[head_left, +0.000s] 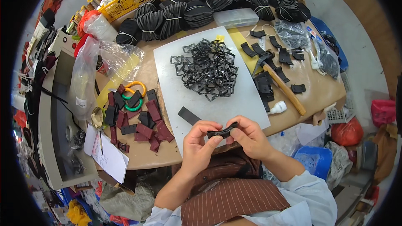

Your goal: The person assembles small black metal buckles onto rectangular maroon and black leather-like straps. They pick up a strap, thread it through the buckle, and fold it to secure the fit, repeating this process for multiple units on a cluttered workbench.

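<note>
Over the near edge of the white board (247,100), both my hands hold a short black strip (222,132) that bends like a bow, with looped ends. My left hand (200,142) pinches its left end between thumb and fingers. Its right end is gripped by my right hand (250,139), thumb underneath. Whether a buckle sits inside the strip is hidden. A flat dark grey rectangular strip (189,116) lies just beyond my left hand. Farther up the board is a heap of black buckle frames (207,69).
Maroon and black folded pieces (145,130), ring-handled scissors (136,104) and a notebook (111,159) lie left. On the right are a hammer (284,88), black curved pieces (286,56) and a white bottle (278,107). Tied black strip bundles (199,14) line the back beside a yellow basket (130,0).
</note>
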A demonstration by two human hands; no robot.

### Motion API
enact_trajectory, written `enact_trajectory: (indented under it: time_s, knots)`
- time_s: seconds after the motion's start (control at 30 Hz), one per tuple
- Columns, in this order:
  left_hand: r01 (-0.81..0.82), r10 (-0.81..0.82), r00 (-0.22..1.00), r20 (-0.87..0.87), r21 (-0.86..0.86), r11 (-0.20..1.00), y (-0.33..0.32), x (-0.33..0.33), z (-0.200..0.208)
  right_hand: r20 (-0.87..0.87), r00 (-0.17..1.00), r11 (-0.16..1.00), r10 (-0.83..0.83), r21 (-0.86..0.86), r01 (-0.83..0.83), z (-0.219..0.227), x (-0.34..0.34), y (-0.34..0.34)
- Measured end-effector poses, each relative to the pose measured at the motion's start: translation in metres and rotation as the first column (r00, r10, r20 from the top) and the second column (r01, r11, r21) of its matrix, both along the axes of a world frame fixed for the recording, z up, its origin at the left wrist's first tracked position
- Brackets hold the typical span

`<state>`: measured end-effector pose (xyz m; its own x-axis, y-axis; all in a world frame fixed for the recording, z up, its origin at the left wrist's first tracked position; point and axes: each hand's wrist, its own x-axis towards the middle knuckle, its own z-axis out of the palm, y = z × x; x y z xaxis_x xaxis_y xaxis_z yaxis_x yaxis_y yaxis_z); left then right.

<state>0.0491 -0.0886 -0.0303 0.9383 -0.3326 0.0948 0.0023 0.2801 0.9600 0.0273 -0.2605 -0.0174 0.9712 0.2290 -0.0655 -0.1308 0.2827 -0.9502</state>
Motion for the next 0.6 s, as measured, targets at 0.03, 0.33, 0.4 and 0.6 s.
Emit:
enact_trajectory:
  time_s: [0.03, 0.33, 0.4, 0.6]
  knots:
    - [0.022, -0.022, 0.999, 0.023, 0.011, 1.0, 0.0, 0.003, -0.001, 0.063, 0.998, 0.994, -0.019, -0.103, 0.026, 0.0, 0.003, -0.005]
    - [-0.562, -0.043, 0.804, 0.593, 0.781, 0.273, 0.041, 0.023, -0.013, 0.382, 0.848, 0.443, -0.368, -0.73, 0.521, 0.016, 0.046, -0.109]
    - [-0.567, 0.018, 0.799, 0.601, 0.744, 0.352, 0.039, 0.02, -0.014, 0.402, 0.908, 0.345, -0.117, -0.841, 0.417, -0.004, 0.037, -0.107]
    - [-0.536, 0.257, 0.834, 0.488, 0.606, 0.588, 0.04, 0.015, -0.01, 0.471, 0.88, 0.208, 0.064, -0.868, 0.45, -0.028, 0.058, -0.113]
